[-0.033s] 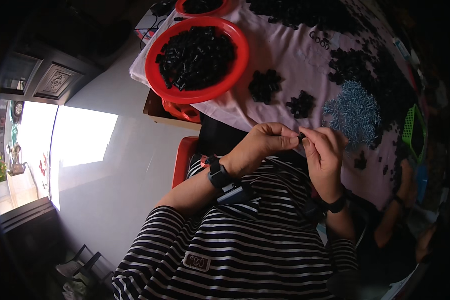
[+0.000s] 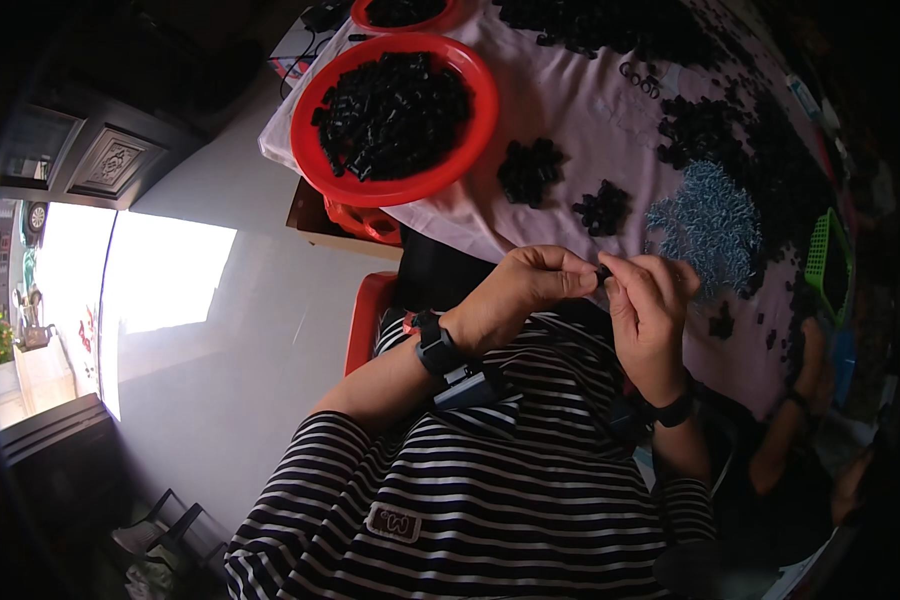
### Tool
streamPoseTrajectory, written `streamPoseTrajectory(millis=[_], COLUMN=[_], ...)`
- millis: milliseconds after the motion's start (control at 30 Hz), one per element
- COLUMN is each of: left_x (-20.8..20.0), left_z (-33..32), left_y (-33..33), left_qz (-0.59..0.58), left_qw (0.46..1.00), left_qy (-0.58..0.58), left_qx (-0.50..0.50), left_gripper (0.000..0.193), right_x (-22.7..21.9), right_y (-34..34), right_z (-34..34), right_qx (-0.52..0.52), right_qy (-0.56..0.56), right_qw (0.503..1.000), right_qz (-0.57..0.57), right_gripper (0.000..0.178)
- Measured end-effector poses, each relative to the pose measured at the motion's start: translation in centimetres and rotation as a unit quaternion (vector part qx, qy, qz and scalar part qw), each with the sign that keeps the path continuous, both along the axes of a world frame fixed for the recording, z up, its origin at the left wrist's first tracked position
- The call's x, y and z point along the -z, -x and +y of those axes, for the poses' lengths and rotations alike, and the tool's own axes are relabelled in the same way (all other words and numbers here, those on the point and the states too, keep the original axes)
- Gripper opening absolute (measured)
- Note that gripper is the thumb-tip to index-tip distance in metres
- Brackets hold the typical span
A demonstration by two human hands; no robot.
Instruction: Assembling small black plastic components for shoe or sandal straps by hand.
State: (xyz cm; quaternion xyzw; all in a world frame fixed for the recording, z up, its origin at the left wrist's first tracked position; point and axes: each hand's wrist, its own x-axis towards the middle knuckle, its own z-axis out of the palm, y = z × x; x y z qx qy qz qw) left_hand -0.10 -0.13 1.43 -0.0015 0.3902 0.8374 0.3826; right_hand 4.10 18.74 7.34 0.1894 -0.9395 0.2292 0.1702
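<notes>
left hand [image 2: 530, 290], right hand [image 2: 650, 310]: both pinch one small black part [image 2: 603, 272] | two red bowls [image 2: 475, 130]

Red bowl [image 2: 475, 140], black parts [image 2: 390, 110], lilac cloth [image 2: 590, 110], black-and-white striped shirt [image 2: 510, 500]

Round red plastic basin [image 2: 475, 130] of small black parts on pale cloth-covered table [image 2: 610, 120]; blue-grey pile [image 2: 708, 222], possibly screws; green plastic basket [image 2: 830, 262].

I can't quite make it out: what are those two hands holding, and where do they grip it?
A small black part, pinched between the fingertips of the left hand and right hand; which part of it is gripped cannot be told.
</notes>
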Motion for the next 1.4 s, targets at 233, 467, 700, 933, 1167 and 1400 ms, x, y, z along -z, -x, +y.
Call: streamPoseTrajectory(millis=[233, 467, 700, 933, 1167, 1400], left_x=[0.6, -0.4, -0.4, -0.9, 1.0, 0.2], left_z=[-0.1, 0.2, 0.1, -0.1, 0.5, 0.1], left_y=[0.0, -0.1, -0.1, 0.1, -0.6, 0.2], left_qz=[-0.059, -0.014, 0.025, 0.055, 0.027, -0.014], left_qw=[0.998, 0.999, 0.999, 0.988, 0.995, 0.996], left_qy=[-0.03, -0.026, -0.005, 0.109, 0.001, 0.045], left_qx=[0.022, 0.026, 0.023, 0.092, 0.099, 0.073], left_gripper=[0.015, 0.018, 0.017, 0.03, 0.03, 0.018], right_x=[-0.1, 0.3, 0.2, 1.0, 1.8, 4.3], right_y=[-0.2, -0.7, -1.0, -0.9, -1.6, 1.5], right_z=[-0.6, -0.6, -0.9, -0.4, -0.5, 6.1], right_qx=[-0.005, -0.005, 0.005, -0.016, -0.024, 0.11], right_qy=[-0.137, -0.131, -0.107, -0.097, -0.058, 0.051], right_qw=[0.989, 0.989, 0.992, 0.992, 0.996, 0.992], right_qz=[0.047, 0.064, 0.06, 0.076, 0.064, -0.026], right_gripper=[0.046, 0.044, 0.043, 0.036, 0.028, 0.019])
